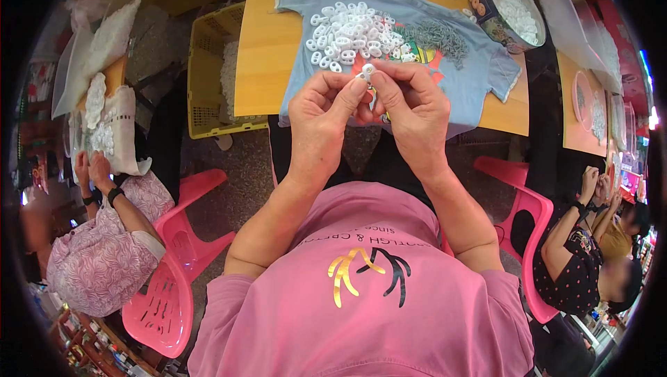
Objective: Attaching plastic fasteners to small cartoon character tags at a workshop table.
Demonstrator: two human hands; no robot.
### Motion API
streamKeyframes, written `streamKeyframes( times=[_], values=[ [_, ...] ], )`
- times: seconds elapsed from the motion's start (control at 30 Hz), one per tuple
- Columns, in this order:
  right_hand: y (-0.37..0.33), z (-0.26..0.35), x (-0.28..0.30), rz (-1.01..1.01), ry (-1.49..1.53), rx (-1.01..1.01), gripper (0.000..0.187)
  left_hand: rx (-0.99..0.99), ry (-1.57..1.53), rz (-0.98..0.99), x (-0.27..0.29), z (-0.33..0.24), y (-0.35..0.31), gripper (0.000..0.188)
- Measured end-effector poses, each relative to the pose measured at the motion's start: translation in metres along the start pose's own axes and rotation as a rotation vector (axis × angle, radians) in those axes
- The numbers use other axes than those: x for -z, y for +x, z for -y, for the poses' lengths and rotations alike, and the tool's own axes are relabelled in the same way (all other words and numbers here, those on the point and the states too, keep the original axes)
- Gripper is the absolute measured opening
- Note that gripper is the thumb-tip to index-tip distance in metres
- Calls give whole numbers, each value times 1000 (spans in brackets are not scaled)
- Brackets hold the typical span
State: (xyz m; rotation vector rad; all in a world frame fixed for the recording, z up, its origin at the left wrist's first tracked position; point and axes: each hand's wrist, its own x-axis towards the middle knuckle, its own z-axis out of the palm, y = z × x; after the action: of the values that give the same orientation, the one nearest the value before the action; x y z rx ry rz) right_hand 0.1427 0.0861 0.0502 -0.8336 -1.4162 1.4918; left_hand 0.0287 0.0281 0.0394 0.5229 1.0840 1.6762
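**Twelve o'clock, and neither side nearer**

From my distant seat, the wooden table (267,64) fills the top of my view. A light-blue shirt (295,29) lies spread across it, its near edge at my hands. My left hand (319,106) comes in from seven o'clock, my right hand (417,102) from five, and their fingertips converge just over that near edge.

Taking that meeting point as the clock's centre, I have a pile of white oval pieces (347,33) close by at eleven o'clock, and a looser heap of small grey parts (441,40) further off at two. Beyond the heap, along much the same line, stands a round tub (514,12).

The smallest thing matters most: one white piece (368,69) in the grip. Both hands grasp it, each pinching with thumb against finger. It sits at two o'clock from the middle of my left hand and ten o'clock from that of my right, so I judge them equally near. Its long axis seems to run from one o'clock to seven, but the thumbs cover its lower end and I cannot be sure. Whether a grey part is pinched with it, I cannot tell.
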Motion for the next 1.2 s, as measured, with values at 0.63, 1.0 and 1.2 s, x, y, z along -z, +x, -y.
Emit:
streamKeyframes(
  times=[0.63, 1.0, 1.2],
  values=[
    [4, 6, 13, 108, 308, -263, 28, -202, 150, 189, 16, 10, 10, 23],
    [-14, 4, 3, 190, 521, -350, 64, -278, 3, 349, 16, 25, -2, 27],
    [-20, 6, 1, 197, 602, -386, 67, -300, -63, 347, 14, 25, -6, 22]
  ],
)
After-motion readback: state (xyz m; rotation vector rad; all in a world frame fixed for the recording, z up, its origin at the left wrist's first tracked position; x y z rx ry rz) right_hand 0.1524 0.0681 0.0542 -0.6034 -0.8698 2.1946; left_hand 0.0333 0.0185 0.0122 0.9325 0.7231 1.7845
